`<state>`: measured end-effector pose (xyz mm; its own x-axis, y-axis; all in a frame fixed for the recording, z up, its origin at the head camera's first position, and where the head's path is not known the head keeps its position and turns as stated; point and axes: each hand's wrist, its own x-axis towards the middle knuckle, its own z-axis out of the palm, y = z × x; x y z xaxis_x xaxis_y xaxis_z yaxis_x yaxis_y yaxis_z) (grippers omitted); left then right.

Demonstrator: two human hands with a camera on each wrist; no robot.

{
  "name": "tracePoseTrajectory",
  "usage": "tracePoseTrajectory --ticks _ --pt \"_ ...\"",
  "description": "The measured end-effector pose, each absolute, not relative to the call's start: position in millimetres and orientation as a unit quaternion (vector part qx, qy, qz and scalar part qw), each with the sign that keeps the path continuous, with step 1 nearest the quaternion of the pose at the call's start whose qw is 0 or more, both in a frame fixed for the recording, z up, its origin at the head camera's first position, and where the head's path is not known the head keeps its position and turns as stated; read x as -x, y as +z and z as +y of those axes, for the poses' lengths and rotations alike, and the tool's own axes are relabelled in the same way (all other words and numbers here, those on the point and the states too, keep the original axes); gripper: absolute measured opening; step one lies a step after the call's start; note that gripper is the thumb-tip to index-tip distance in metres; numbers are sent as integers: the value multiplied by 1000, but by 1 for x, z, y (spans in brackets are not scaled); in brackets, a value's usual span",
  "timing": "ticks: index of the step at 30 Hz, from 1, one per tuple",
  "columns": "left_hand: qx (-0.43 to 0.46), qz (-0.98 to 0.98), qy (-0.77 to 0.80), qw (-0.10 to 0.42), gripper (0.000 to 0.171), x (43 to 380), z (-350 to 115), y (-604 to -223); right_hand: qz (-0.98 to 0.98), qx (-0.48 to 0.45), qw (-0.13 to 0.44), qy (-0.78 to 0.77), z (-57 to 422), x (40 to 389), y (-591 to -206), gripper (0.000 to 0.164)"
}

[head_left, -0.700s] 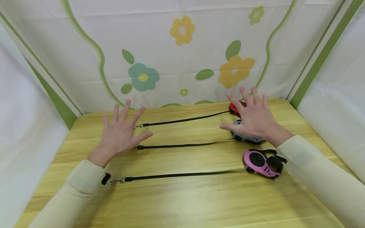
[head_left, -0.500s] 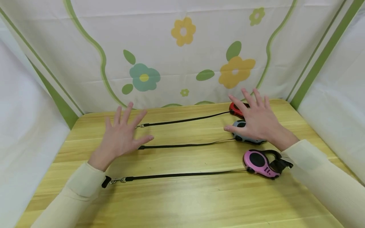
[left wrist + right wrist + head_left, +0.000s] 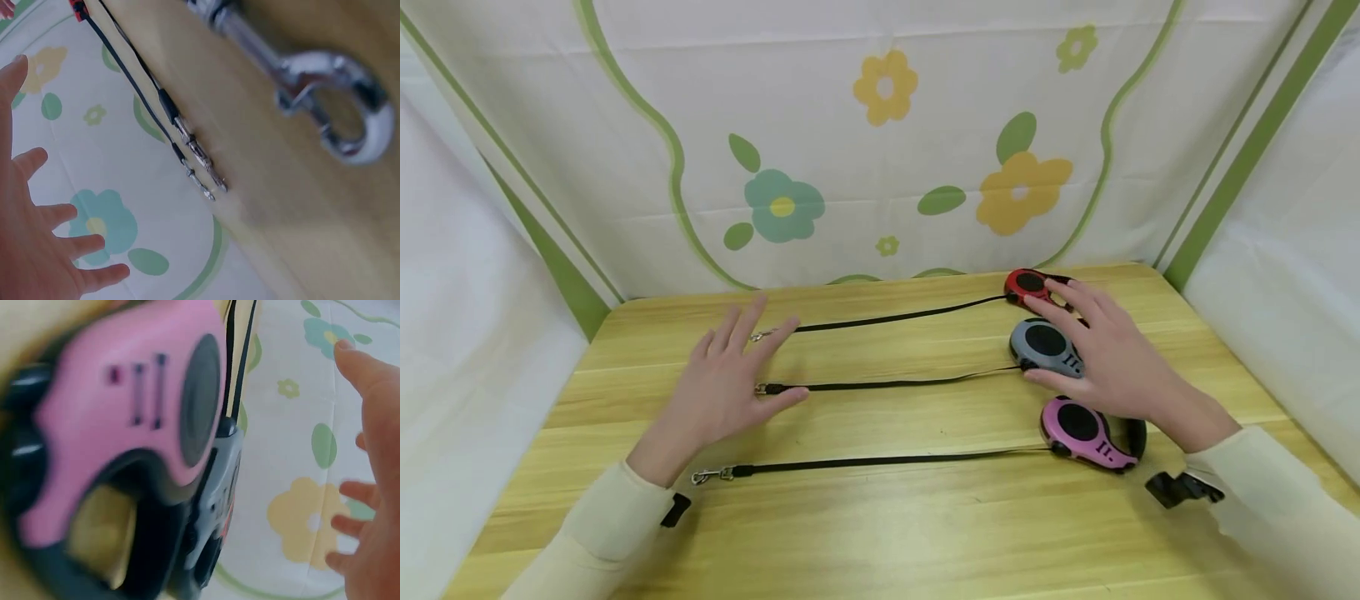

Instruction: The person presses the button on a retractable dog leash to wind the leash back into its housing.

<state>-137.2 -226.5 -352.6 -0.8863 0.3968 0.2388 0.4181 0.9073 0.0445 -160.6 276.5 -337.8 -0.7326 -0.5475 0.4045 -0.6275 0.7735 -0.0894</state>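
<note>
Both spread, hovering | left hand (image 3: 721,389): near metal clip (image 3: 762,389) | right hand (image 3: 1114,358): over gray leash reel (image 3: 1043,342)

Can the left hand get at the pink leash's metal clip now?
Probably yes: the left hand holds nothing and nothing covers the metal clip, though the hand would need to draw back.

I see the bare right hand (image 3: 1116,362) shifted lower right in the frame, uncovering more of the red rounded leash case (image 3: 1028,285); the bare left hand (image 3: 718,393) sits slightly lower.
</note>
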Motion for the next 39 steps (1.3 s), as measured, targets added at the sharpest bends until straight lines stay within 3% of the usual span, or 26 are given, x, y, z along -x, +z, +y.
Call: tracePoseTrajectory --ticks 6,13,20,39 --pt "237 -967 -57 78 89 119 -223 -360 -926 -323 130 146 300 132 -350 97" --pt "296 -946 -85 98 88 105 -230 -366 -914 -338 153 163 326 108 -362 89" --pt "339 -932 -108 71 84 95 -244 -374 -911 -337 151 181 346 90 -371 83" --pt "379 -913 -147 -23 44 87 -263 -377 -919 -314 125 203 361 82 -393 53"
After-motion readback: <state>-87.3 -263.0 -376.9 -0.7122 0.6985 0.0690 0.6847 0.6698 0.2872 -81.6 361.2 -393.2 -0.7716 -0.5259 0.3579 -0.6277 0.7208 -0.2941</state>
